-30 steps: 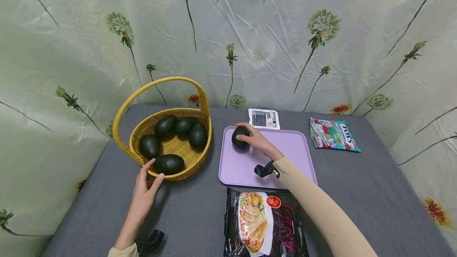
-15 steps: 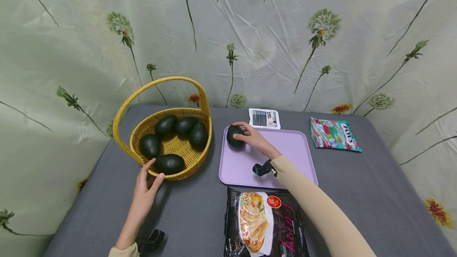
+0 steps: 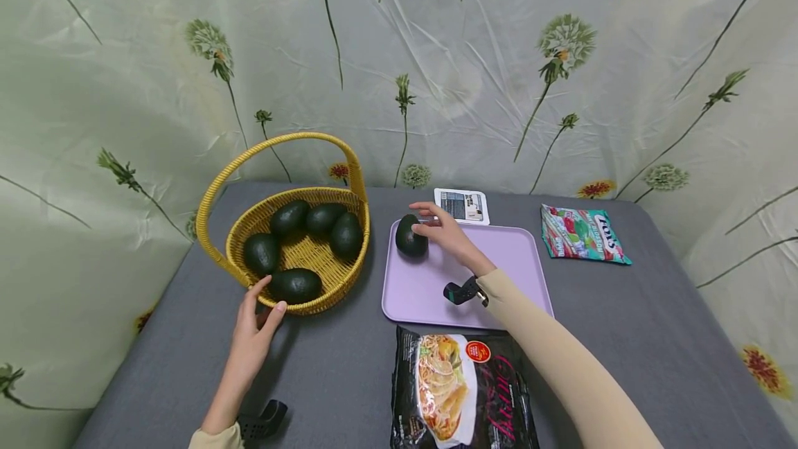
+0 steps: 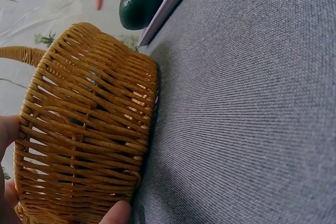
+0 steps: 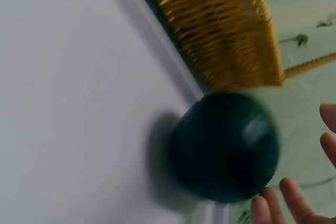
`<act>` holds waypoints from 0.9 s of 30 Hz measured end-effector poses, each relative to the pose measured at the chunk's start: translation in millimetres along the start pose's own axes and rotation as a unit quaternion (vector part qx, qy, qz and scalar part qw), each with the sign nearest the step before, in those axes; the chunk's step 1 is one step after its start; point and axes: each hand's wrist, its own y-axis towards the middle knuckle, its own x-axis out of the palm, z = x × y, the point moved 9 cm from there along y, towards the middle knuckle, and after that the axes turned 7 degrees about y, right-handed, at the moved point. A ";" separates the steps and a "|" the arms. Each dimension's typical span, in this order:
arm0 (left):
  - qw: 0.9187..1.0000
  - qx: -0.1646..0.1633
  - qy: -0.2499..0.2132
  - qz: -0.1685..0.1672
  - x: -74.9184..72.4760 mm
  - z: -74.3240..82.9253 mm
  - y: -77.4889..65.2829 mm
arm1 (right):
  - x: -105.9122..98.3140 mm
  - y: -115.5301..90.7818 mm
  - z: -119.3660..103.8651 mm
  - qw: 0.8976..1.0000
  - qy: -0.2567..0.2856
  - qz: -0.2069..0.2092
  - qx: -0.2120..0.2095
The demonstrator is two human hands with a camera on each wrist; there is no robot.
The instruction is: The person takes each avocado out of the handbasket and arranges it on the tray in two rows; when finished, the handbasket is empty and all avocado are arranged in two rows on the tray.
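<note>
My left hand (image 3: 251, 344) holds the near side of a yellow woven basket (image 3: 337, 288), with thumb and index finger at its rim. In the left wrist view another fingertip (image 4: 118, 212) shows low on the basket's outer wall. Several dark green avocados (image 3: 296, 286) lie inside. One more avocado (image 3: 411, 235) rests at the left end of a lilac tray (image 3: 480, 283). Right beside it is my right hand (image 3: 450, 233), fingers spread and lifted off, thumb close to the avocado. The right wrist view shows those fingertips (image 5: 294, 195) at the avocado's edge, not wrapped round it.
A black noodle packet (image 3: 464, 390) lies in front of the tray. A white labelled packet (image 3: 462, 206) touches the tray's back edge, and a teal candy bag (image 3: 584, 235) lies at the back right. A floral curtain (image 3: 461, 75) hangs behind the grey table (image 3: 648, 338).
The right hand shifted the avocado slightly left on the tray, then its fingers opened and drew away from it. The left hand and basket have stayed put.
</note>
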 end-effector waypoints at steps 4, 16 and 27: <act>1.000 0.006 -0.001 0.002 -0.4 1.3 0.9 | 16.4 3.9 -23.2 0.999 0.007 -0.023 -0.041; 1.000 -0.009 -0.025 -0.008 1.2 -1.5 4.7 | 157.3 9.9 -60.4 0.958 -0.040 -0.262 -0.113; 0.998 -0.028 -0.057 -0.022 3.3 -2.3 5.3 | 237.5 8.5 -50.2 0.900 -0.133 -0.409 -0.071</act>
